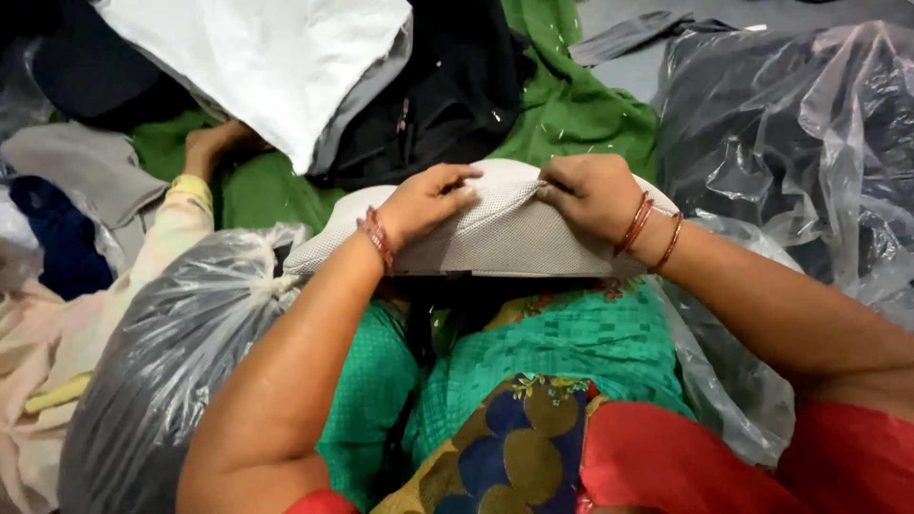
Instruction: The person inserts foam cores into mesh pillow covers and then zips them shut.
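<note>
head view | left hand and right hand both pinched on the top edge of a grey textured cloth piece, held over the lap | looks light, soft, limp; best gripped along that edge

Both hands grip a grey mesh cloth pad at centre: the left hand pinches its top edge, the right hand just beside it. A clear plastic bag lies at eight o'clock, green fabric at twelve, and another person's foot at ten.
</note>
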